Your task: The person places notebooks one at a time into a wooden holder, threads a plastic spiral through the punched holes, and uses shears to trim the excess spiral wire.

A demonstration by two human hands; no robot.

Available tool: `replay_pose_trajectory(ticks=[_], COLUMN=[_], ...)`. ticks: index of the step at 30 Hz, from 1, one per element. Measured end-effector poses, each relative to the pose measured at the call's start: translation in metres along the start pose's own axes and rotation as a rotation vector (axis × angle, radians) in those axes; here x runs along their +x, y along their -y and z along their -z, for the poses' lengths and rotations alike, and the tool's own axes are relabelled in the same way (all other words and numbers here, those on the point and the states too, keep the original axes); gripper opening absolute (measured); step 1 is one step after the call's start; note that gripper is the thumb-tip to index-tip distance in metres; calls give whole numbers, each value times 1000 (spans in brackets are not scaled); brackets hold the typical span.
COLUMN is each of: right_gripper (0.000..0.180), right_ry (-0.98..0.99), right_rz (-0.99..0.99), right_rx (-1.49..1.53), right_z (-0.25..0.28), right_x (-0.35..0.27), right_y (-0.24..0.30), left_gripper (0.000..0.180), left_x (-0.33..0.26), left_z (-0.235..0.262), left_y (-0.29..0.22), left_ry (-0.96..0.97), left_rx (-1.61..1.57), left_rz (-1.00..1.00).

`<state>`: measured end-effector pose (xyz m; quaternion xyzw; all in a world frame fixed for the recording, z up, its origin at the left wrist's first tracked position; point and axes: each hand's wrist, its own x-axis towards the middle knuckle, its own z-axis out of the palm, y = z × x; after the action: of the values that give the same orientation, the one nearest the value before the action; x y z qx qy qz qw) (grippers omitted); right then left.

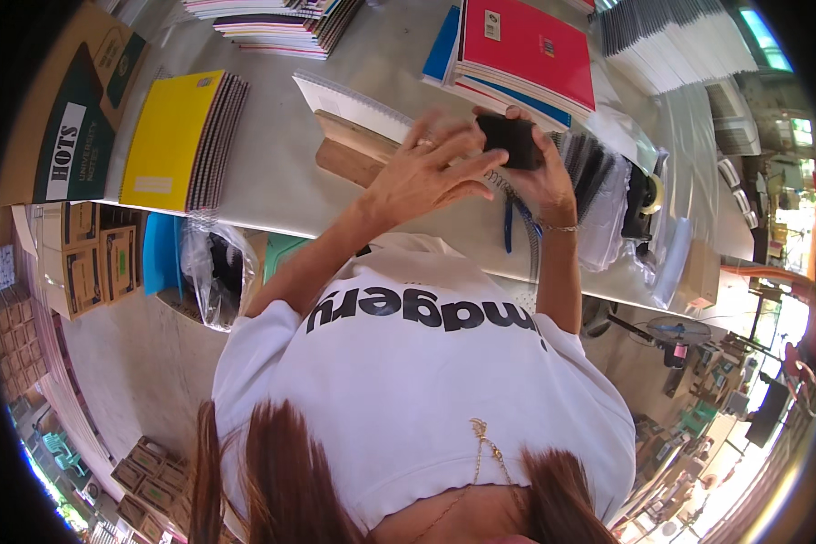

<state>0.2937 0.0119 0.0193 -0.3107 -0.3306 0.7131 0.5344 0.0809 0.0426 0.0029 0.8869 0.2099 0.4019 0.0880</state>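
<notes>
A dark phone (510, 140) sits in my right hand (546, 174), held above the table with the thumb and fingers along its edges. My left hand (437, 170), blurred at the fingertips, hovers at the phone's left side with its fingers spread and nothing in them. Beneath the left hand lie an open white spiral notebook (354, 102) and a brown wooden block (346, 163). A blue pen (508, 225) rests on the table below the right hand.
At the left, a stack of yellow spiral notebooks (168, 136) stands beside a cardboard box (89, 100). Red-covered notebooks (526, 50) are piled on the far side, with white spiral-bound stacks (675, 41) at far right. Clear plastic, black coils and a tape roll (651, 193) clutter the right.
</notes>
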Motion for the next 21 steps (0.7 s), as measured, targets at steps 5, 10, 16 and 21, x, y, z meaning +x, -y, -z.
replay_pose_trajectory(ticks=[5, 10, 16, 21], right_gripper=[61, 49, 43, 36], right_ry=[141, 144, 149, -5], right_rz=[74, -153, 69, -104], right_rx=[-465, -842, -543, -935], right_z=[-21, -45, -39, -49], right_x=[-22, -16, -28, -5], right_y=[47, 51, 43, 43], left_gripper=[48, 46, 46, 43], left_x=[-3, -3, 6, 9], left_z=[12, 15, 22, 24], left_y=[-16, -10, -1, 9], left_ry=[-161, -51, 14, 20], left_rx=[206, 107, 34, -19], left_rz=[387, 388, 379, 344])
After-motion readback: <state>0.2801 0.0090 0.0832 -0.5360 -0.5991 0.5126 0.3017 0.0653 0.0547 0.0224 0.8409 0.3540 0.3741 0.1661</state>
